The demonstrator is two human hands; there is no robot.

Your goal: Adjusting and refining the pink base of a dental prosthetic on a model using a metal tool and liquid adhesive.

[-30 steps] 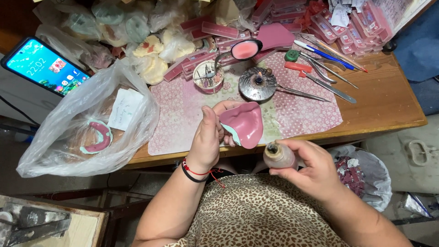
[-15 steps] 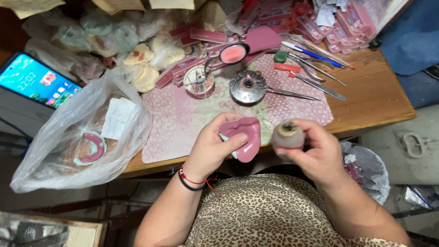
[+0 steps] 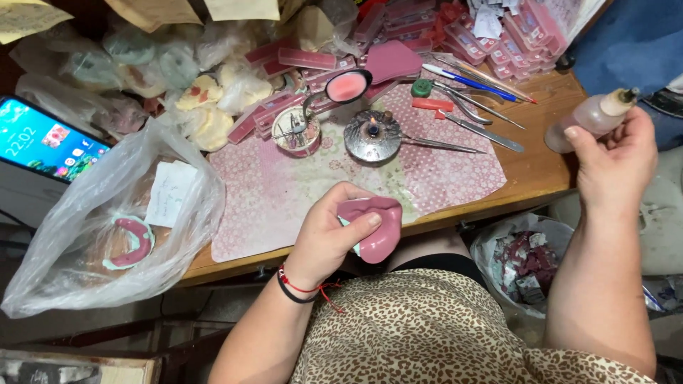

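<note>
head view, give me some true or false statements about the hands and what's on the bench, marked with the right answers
1. The left hand holds a pink denture-shaped piece near the front bench edge. True.
2. The right hand is empty. False: it holds a small squeeze bottle out at the right end of the wooden bench.
3. A small flame burns in the round metal burner on the pink patterned mat. True.
4. The clear plastic bag on the left has nothing in it. False: a pink arch on a pale green base and a white paper slip lie inside.
5. The phone screen is dark. False: it is lit.
</note>
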